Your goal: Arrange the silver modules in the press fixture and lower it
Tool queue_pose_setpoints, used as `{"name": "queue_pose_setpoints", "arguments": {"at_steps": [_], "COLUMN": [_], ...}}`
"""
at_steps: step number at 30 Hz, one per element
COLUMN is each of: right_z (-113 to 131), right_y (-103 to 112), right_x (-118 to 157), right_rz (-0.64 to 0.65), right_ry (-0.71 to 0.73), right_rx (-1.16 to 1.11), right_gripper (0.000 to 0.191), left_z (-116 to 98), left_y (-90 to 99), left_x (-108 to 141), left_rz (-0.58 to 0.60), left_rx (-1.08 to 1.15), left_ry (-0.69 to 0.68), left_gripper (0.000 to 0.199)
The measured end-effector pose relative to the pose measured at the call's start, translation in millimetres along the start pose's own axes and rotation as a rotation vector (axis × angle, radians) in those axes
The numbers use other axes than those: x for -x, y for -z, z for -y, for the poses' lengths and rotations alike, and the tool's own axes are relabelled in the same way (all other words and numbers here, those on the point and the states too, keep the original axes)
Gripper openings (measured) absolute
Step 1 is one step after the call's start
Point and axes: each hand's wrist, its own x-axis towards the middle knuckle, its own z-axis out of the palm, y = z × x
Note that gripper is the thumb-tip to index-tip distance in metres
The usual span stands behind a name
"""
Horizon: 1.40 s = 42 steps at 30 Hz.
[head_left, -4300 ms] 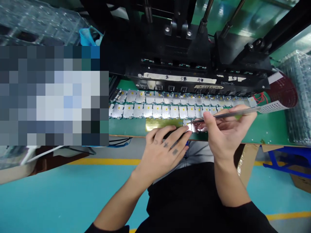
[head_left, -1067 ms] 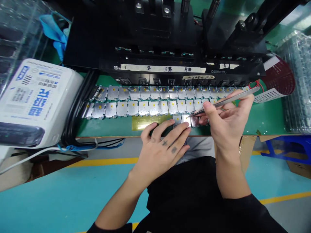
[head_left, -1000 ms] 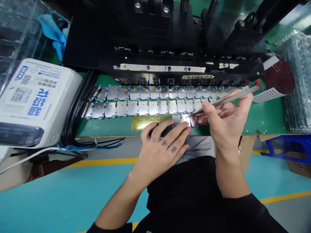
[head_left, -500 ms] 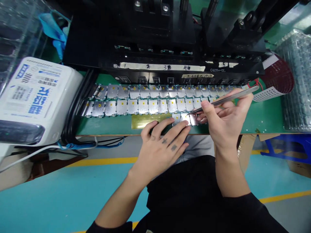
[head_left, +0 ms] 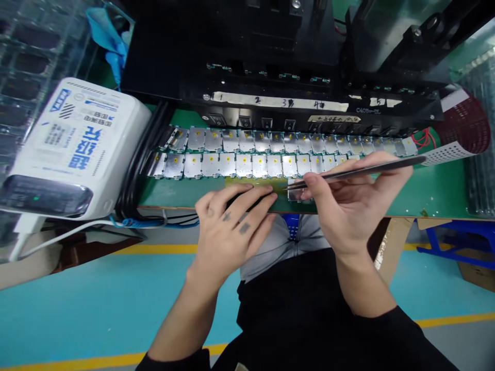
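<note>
Metal tweezers [head_left: 367, 169] are held in my right hand [head_left: 348, 206], their tips pointing left over the right end of a yellow translucent strip [head_left: 278, 186]. Under the fingers of that hand lies a small silver board [head_left: 296, 192], partly covered. My left hand [head_left: 232, 226] has its fingers spread, with the fingertips on the lower edge of the yellow strip; nothing shows in its grasp. Behind the hands, two long rows of silver boards [head_left: 244, 165] with small yellow marks run side by side across the green mat [head_left: 181, 193].
A black machine [head_left: 266, 111] with switches and numbered tape stands behind the rows. At left are a white device [head_left: 73, 149] and black cables [head_left: 133, 175]. A dark red perforated sheet [head_left: 474, 123] curls at right, beside stacked clear trays [head_left: 483, 170].
The camera view has shifted, moving the machine and rows rightward in the picture. My left hand has moved left, and the tweezer tips have gone from the small boards to the yellow strip.
</note>
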Motion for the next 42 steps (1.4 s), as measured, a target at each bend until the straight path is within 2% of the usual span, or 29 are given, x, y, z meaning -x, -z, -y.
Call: {"name": "queue_pose_setpoints", "arguments": {"at_steps": [4,8,17,25,31,36,42], "right_z": [-6.0,-7.7,-7.3,-9.9,-11.8,-13.3,-2.8], "right_y": [-8.6,-8.9,-11.9,-12.9,-12.0,-11.4,-8.7], "right_x": [-0.6,-2.3,-3.5,-2.4,-1.6,-2.2,-6.8], "right_rz": [0.029,0.002,-0.018,0.009,0.018,-0.001,-0.094], "right_ry": [0.011,0.035,0.063,0.052,0.018,-0.008,-0.027], "right_rx": [-0.001,0.005,-0.02,-0.018,-0.099,-0.161,-0.253], "right_gripper": [0.04,0.041,0.04,0.038,0.038,0.04,0.041], "left_z": [0.6,-0.8,-1.1,-2.3,-1.5,-2.1,-0.4], "left_y": [-4.2,-4.8,-4.2,-3.7,-5.1,-6.4,-4.2], "left_x": [1.0,1.8,-1.6,-1.3,-0.5,-0.2,-0.1], "left_rz": [-0.001,0.0,-0.029,-0.024,-0.032,-0.036,-0.012], "left_rx": [0.033,0.048,0.036,0.016,0.022,0.016,0.035], "left_ry": [0.034,0.055,0.025,0.045,0.044,0.045,0.067], "left_gripper": [0.037,0.04,0.03,0.03,0.031,0.03,0.033]}}
